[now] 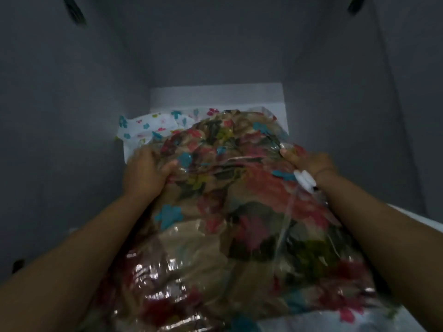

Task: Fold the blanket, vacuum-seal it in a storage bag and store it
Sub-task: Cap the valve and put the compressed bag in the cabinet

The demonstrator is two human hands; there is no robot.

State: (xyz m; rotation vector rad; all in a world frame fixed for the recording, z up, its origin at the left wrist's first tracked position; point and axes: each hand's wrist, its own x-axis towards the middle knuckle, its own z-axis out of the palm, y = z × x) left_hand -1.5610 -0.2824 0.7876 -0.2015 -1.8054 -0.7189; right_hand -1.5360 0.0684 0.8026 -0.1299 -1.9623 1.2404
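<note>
A clear storage bag (235, 212) printed with coloured flowers fills the middle of the head view, with the folded floral blanket (254, 195) pressed flat inside it. It lies partly inside a grey cupboard compartment. My left hand (143, 173) grips the bag's left side, thumb on top. My right hand (309, 161) holds the bag's right side, next to the white slider clip (305, 179) on the zip seal. The bag's far end, white with flowers (153, 127), is crumpled toward the back of the compartment.
Grey cupboard walls (72, 140) close in on the left, right and back. A white shelf floor (215, 97) shows behind the bag. A white edge (422, 219) runs along the right under my forearm.
</note>
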